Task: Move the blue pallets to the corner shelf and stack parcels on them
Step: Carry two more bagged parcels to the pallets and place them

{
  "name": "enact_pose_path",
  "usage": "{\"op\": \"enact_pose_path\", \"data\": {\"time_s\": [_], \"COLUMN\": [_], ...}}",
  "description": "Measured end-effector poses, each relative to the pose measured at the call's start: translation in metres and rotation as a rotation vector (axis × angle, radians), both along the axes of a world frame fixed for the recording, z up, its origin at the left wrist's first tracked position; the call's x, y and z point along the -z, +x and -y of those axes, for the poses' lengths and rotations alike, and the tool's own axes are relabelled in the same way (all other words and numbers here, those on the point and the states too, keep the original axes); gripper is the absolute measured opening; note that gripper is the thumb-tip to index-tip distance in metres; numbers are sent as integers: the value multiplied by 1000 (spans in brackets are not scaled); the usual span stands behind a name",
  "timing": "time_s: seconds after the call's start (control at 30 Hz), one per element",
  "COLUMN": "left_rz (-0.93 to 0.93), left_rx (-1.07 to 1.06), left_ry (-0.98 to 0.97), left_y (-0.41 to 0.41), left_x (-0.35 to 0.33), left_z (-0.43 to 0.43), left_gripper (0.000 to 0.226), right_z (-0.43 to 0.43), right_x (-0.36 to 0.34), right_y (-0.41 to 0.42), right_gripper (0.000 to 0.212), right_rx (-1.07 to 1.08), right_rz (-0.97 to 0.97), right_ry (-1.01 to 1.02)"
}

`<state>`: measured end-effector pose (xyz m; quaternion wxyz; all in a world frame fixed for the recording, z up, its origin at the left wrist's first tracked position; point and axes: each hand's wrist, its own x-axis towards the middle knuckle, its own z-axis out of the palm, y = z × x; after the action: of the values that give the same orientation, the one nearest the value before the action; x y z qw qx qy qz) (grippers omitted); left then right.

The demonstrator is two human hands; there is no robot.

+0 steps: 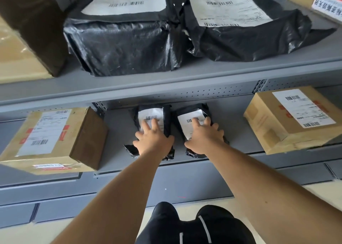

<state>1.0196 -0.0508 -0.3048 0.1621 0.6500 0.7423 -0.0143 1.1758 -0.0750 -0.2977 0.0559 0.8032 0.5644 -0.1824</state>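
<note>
Left hand [153,140] flat, fingers spread, on left black parcel [167,121]; right hand [205,136] likewise on right black parcel [187,114]. Parcels side by side on grey shelf [118,131], between cardboard boxes.

A single wide-angle view from the person's head looks forward and steeply down, close to a grey shelf unit [185,77]. Both arms stretch away from the lens into the lower shelf; the person's dark trousers [194,225] fill the bottom edge.
</note>
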Motion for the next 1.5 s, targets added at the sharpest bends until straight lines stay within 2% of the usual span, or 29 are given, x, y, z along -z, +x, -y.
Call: {"op": "enact_pose_path", "data": {"time_s": [0.5,0.77,1.03,1.23,1.5], "left_rz": [7,-12,8,-8,-23], "left_rx": [-28,-120,-277,-438,-718], "left_ry": [-2,3,38,122,227], "left_y": [-29,-22,-30,-84,-215], "left_x": [-123,-140,-158,-178,-206], "left_z": [50,105,180,237,331], "left_gripper": [74,78,81,81,76], "right_z": [38,72,115,139,191], "right_x": [-120,-136,-156,-179,-219], "right_y": [-18,-8,-25,-92,-253], "right_gripper": [82,82,80,79,74], "right_rx": [-68,-188,-344,-535,-847], "right_rz": [-12,-4,-76,-110,-95], "right_ry": [73,64,67,77,149]}}
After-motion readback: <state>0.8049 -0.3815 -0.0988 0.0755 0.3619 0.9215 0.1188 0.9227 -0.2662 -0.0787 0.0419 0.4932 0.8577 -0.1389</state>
